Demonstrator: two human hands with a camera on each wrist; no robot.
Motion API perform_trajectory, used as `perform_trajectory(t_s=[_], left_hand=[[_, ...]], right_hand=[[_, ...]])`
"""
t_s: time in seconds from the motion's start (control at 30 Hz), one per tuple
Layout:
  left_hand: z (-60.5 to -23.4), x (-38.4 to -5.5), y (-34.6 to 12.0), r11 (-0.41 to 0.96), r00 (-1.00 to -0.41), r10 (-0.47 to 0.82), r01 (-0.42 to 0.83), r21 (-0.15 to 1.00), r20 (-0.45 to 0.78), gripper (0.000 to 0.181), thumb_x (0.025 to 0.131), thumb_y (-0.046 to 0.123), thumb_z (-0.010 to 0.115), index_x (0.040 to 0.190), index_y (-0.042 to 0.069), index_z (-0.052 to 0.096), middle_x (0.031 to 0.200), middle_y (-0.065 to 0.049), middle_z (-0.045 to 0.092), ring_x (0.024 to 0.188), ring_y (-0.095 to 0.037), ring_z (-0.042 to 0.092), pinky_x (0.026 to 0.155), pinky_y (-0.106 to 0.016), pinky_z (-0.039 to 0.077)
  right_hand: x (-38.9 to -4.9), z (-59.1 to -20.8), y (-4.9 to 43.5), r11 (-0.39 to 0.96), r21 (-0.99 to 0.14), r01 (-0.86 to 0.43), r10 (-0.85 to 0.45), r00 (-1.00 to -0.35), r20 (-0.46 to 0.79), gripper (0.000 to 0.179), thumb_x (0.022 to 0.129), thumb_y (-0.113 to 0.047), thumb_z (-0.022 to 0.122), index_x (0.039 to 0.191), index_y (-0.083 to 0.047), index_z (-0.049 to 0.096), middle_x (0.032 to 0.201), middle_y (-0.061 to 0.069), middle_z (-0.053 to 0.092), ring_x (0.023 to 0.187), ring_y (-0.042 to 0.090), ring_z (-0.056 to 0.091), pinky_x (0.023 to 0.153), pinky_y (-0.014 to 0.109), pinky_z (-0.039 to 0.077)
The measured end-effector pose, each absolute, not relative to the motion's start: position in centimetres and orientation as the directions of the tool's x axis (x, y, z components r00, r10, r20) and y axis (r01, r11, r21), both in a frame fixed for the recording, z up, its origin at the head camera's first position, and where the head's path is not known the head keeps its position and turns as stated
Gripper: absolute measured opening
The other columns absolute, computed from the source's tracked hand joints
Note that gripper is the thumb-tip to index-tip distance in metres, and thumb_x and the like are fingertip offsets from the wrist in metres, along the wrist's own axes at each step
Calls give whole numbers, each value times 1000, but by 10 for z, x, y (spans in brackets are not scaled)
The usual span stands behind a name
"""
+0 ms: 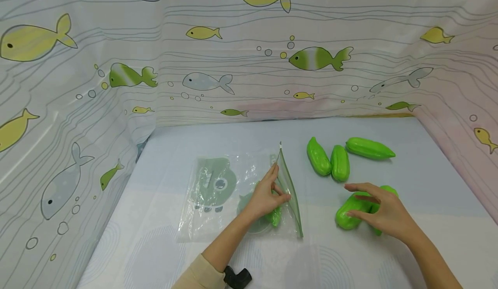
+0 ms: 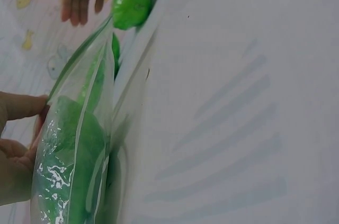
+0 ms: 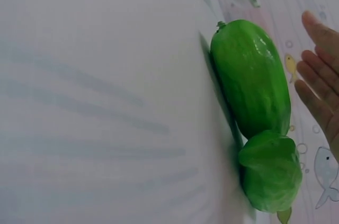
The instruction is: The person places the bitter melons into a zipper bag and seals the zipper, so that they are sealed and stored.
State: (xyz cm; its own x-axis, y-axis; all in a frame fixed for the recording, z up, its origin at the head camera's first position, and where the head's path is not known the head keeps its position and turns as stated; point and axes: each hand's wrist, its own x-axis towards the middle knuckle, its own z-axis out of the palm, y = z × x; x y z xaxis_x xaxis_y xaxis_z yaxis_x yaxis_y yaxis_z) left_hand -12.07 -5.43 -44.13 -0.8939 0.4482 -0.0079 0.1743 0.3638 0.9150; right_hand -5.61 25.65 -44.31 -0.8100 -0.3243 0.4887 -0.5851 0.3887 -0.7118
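Note:
A clear zip bag (image 1: 223, 233) with a green zip edge and printed animal figures lies on the table. A bumpy green piece (image 1: 275, 217) shows inside it near its mouth. My left hand (image 1: 266, 198) holds the bag at its opening, fingers and thumb on the edge (image 2: 66, 70), which stands raised in the left wrist view. My right hand (image 1: 383, 209) hovers with spread, bent fingers over two glossy green fruits. One is a smooth oblong with a small stem, like a green papaya (image 3: 251, 75); the other is lumpy (image 3: 271, 173). Nothing is in the right hand.
Farther back on the table are three more long green pieces: one slanted (image 1: 319, 157), one upright in view (image 1: 340, 163), one sideways (image 1: 370, 148). A black object (image 1: 238, 278) shows by the left sleeve. Fish-printed cloth (image 1: 218, 55) walls the back and sides.

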Motion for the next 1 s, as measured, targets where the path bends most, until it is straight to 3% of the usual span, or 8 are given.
perform_trajectory(t_s=[0.23,0.47,0.77,1.0], left_hand=[[-444,-121,-55,344,-894,448,173,923,1,89,81,4,75,150,-5,19,159,-15,11,79,-15,65,65,-17,55],[-444,-121,-54,344,-895,446,173,923,2,90,81,4,75,150,-5,19,159,-14,11,79,-15,65,65,-17,55],[-444,-122,-54,346,-896,444,175,922,3,90,81,3,76,150,-5,18,159,-15,11,79,-15,65,64,-17,55],[-444,-121,-54,346,-897,443,168,923,-3,90,81,3,76,150,-5,19,159,-14,11,79,-15,65,64,-17,55]], right_hand=[[-53,-442,261,427,-695,-579,-320,-815,482,74,52,10,89,120,0,61,118,0,65,107,1,59,83,21,53],[-49,-448,268,473,-697,-539,-304,-842,445,71,54,7,90,119,-3,63,116,-6,65,106,6,59,86,17,50],[-46,-453,273,504,-702,-502,-291,-865,409,69,54,5,90,118,-2,64,111,11,67,105,6,59,87,14,48],[-42,-454,275,527,-684,-504,-286,-863,416,67,54,2,91,117,-3,65,110,10,68,108,-1,55,92,8,42]])
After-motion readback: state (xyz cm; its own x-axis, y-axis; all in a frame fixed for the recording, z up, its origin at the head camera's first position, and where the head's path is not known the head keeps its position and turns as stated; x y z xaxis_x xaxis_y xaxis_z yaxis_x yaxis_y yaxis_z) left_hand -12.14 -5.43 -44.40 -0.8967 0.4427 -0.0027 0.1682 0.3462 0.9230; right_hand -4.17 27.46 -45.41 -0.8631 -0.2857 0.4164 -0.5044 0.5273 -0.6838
